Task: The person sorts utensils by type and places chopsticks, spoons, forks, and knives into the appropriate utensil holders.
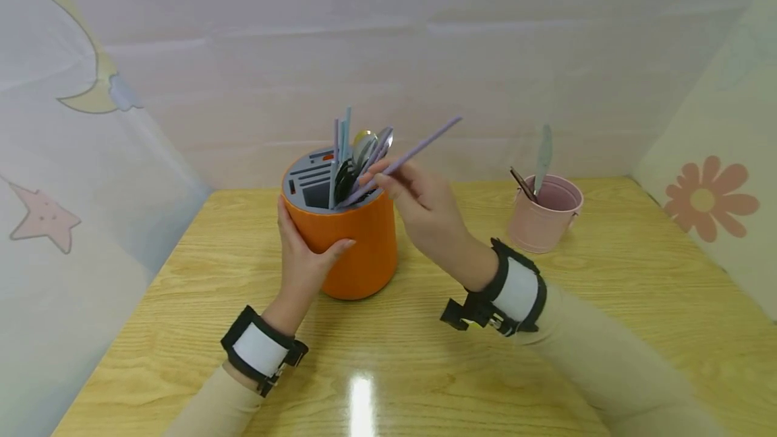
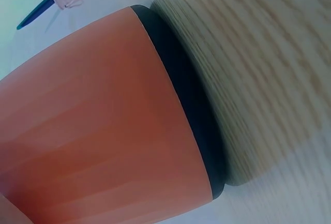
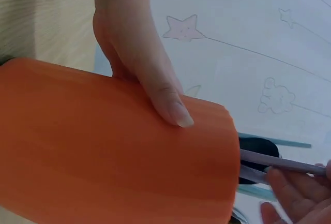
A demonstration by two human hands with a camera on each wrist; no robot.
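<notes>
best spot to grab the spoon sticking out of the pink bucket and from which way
Probably the upper handle of the spoon, the part clear above the rim of the pink bucket. Come from above with a pinch: the handle stands nearly upright, leaning slightly, and its lower end is hidden inside the bucket. A dark utensil leans on the left, so the right side looks freer.

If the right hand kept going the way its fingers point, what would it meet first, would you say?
Probably the cutlery standing in the orange holder; the right hand points left toward its top, though depth is uncertain.
</notes>
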